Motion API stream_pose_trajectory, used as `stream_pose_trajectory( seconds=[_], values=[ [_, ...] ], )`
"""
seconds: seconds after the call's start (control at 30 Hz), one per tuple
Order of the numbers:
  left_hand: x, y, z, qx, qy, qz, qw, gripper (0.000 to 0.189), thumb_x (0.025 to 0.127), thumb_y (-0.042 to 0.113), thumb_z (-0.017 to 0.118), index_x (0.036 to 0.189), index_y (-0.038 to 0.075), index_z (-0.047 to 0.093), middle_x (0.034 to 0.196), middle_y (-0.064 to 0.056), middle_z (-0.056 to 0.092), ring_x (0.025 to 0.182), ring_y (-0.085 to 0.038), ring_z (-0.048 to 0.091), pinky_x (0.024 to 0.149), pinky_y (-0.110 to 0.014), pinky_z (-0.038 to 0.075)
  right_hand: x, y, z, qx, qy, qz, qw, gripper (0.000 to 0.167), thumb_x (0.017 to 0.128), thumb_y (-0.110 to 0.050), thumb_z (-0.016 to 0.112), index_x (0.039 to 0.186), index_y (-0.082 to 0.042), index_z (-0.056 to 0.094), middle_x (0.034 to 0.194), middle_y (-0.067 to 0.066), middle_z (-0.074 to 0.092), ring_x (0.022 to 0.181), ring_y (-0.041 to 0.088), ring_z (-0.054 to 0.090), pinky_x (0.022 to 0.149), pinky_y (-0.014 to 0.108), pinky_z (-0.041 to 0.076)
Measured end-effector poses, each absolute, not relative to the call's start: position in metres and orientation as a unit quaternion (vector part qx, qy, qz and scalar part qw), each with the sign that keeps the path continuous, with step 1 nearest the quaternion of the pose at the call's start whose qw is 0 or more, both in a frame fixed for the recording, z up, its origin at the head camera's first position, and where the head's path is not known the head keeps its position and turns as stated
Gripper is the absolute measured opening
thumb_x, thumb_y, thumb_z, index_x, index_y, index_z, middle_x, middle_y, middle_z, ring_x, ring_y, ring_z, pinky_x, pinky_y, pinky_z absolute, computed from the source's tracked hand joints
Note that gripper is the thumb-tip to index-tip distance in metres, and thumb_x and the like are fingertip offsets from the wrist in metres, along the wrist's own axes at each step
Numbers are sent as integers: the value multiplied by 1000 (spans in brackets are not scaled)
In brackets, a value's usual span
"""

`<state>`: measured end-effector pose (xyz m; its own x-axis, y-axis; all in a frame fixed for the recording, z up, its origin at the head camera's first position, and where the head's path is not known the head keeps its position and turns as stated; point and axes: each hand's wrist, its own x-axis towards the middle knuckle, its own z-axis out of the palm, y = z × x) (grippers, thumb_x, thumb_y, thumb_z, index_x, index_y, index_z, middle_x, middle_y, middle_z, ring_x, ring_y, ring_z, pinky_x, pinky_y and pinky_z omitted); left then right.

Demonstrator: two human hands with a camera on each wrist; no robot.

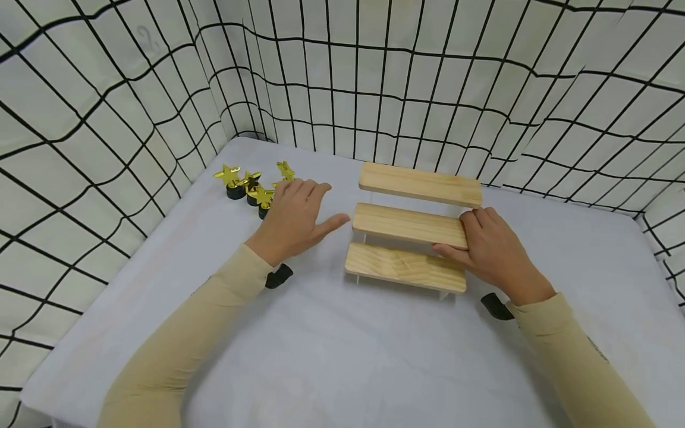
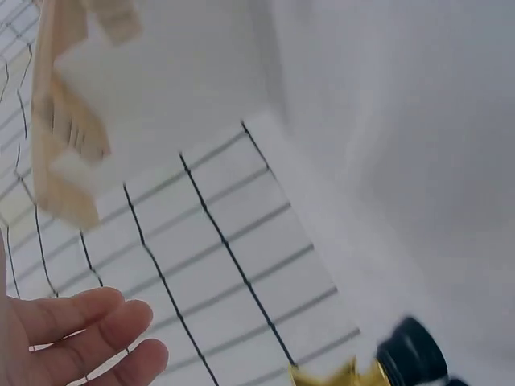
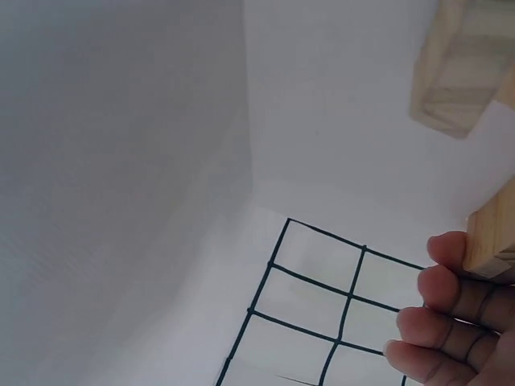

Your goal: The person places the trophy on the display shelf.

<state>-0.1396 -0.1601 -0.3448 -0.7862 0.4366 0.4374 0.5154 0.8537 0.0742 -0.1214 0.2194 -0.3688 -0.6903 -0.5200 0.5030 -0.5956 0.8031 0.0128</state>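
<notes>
A three-tier wooden display stand (image 1: 409, 226) with pale plank shelves rests on the white table. My right hand (image 1: 492, 252) grips the right end of its middle shelf, thumb along the front edge and fingers behind. In the right wrist view, fingertips (image 3: 438, 285) sit against the end of a wooden plank (image 3: 492, 233). My left hand (image 1: 294, 220) hovers left of the stand with thumb spread and fingers extended, holding nothing. Just beyond it stand several gold star trophies (image 1: 228, 176) on black round bases, partly hidden by the hand. One trophy (image 2: 410, 354) shows low in the left wrist view.
White cloth covers the table (image 1: 342, 356). A black wire grid (image 1: 385, 77) against pale panels encloses its back and sides. Behind the top shelf (image 1: 420, 183), the grid stands close. A dark wrist strap piece (image 1: 279, 276) shows under the left wrist, another (image 1: 496, 307) under the right.
</notes>
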Motion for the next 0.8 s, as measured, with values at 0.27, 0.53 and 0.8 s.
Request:
stream_pose_trajectory(
  seconds=[0.27, 0.53, 0.8],
  values=[
    [-143, -212, -333, -176, -944, -163, 227, 95, 98, 81, 26, 131, -2, 61, 121, -20, 68, 116, -40, 59, 105, -57, 37, -117, 218, -361, 277, -939, 94, 181, 63, 90, -59, 71, 88, 2, 53, 79, 10, 48, 76, 28, 47, 70, 37, 39],
    [-156, -261, -326, -85, -946, -206, 237, 73, 104, 62, 45, 138, -2, 56, 119, -23, 64, 116, -43, 53, 103, -59, 32, -117, 214, -358, 268, -943, 87, 177, 60, 88, -55, 74, 87, 2, 54, 76, 10, 49, 73, 27, 46, 68, 37, 40],
    [-171, -294, -333, -24, -927, -278, 250, 56, 99, 41, 62, 135, -1, 57, 121, -24, 63, 117, -41, 54, 102, -58, 33, -117, 214, -363, 279, -933, 87, 209, 81, 94, -78, 50, 86, 2, 54, 75, 11, 48, 69, 26, 44, 63, 35, 38]
  ],
)
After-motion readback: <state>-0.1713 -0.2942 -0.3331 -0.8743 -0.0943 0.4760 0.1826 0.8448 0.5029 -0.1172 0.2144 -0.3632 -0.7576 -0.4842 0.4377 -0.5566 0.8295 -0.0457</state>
